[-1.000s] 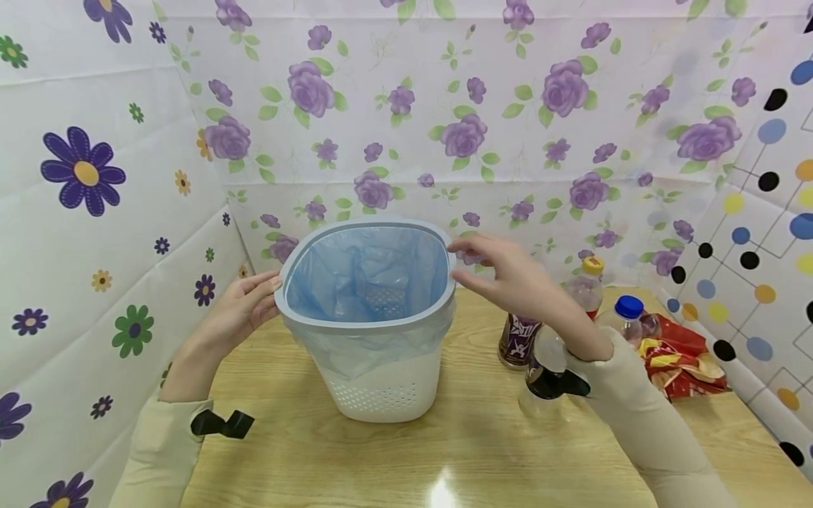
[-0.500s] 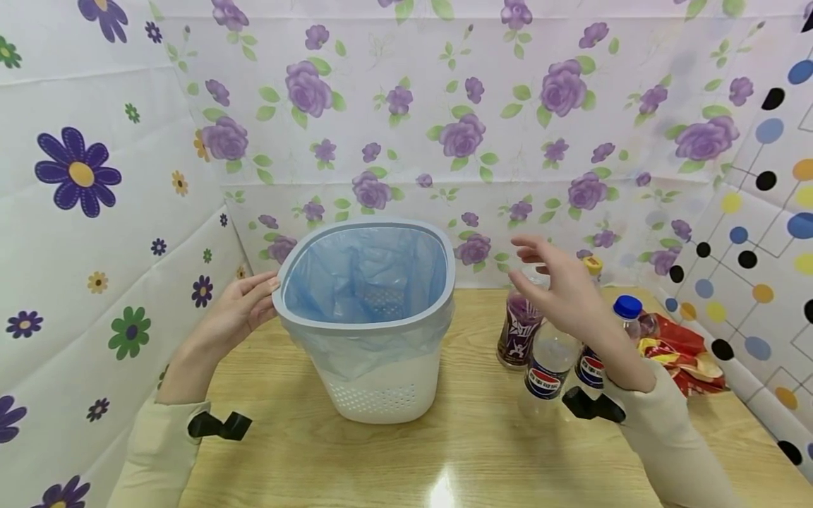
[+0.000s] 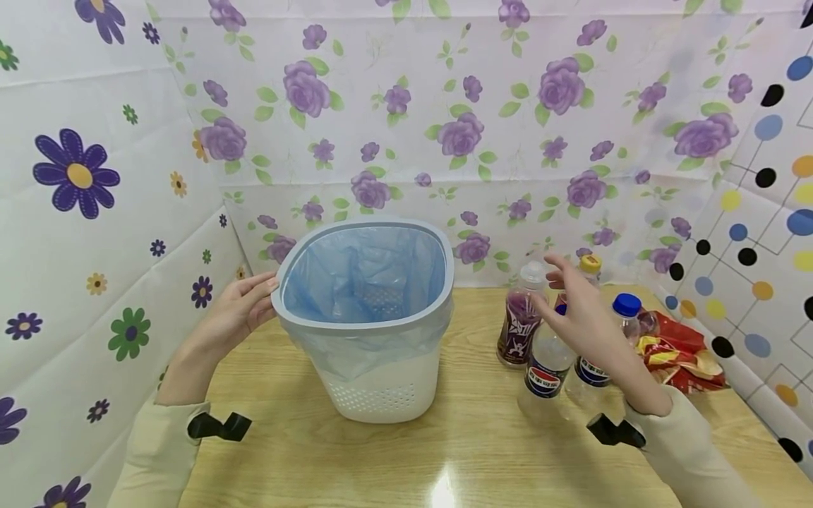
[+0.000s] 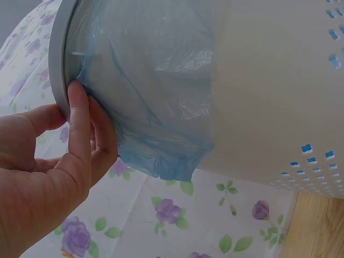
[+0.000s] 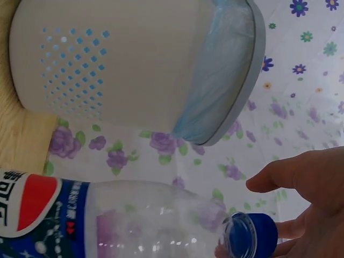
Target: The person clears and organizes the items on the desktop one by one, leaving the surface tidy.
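a white perforated bin (image 3: pixel 381 384), lined with a blue bag (image 3: pixel 362 282) under a grey rim ring (image 3: pixel 365 321), is seen standing upright on a wooden table (image 3: pixel 444 451), left of centre. the rim's left side is touched by the left hand (image 3: pixel 238 310), fingers nearly straight and laid against the ring; in the left wrist view the fingertips (image 4: pixel 80 107) are pressed to the ring's edge where the bag is tucked over. nothing is gripped there.

the right hand (image 3: pixel 587 321) is held relaxed and spread above a cluster of bottles to the right of the bin, with nothing grasped. just beneath it stands a clear pepsi-labelled bottle (image 3: pixel 546 370) with a blue cap (image 5: pixel 250 235), seen close to the fingers in the right wrist view. a purple-labelled bottle (image 3: pixel 519 324), a yellow-capped bottle (image 3: pixel 591 267) and another blue-capped bottle (image 3: pixel 625 314) are grouped near it. red snack wrappers (image 3: pixel 682 353) lie at the table's right edge.
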Tool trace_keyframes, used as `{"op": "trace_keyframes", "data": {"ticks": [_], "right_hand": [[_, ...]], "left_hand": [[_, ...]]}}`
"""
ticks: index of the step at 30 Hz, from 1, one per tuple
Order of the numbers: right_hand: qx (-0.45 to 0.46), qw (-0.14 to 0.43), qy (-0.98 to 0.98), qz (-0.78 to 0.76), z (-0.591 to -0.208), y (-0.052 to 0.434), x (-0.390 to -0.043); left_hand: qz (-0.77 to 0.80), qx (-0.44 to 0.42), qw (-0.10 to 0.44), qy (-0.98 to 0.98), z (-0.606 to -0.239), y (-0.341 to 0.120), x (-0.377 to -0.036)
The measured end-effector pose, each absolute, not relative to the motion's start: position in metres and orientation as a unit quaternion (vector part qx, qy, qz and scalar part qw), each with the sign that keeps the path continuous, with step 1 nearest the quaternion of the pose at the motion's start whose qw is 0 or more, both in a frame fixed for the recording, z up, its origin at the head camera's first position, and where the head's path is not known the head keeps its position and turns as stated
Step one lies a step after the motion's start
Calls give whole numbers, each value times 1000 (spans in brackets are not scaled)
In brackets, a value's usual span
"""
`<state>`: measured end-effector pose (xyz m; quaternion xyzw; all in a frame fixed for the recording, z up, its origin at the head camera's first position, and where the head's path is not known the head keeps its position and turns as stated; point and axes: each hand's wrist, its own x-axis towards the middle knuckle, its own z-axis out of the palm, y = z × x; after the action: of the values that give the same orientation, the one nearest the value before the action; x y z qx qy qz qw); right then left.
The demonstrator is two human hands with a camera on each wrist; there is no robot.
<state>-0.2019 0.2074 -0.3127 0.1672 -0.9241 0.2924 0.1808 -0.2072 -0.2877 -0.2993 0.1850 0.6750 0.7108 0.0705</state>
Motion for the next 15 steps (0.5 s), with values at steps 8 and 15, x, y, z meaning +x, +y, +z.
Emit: {"op": "trace_keyframes", "data": {"ticks": [8,15], "right_hand": [[151,151,-929,303,-333,223,-197],[142,121,-925,330,-347,233,-194]], "left_hand": [[715,184,68,671,-300,-288,-207],[719,190,69,665,-301,-288,-208]]}}
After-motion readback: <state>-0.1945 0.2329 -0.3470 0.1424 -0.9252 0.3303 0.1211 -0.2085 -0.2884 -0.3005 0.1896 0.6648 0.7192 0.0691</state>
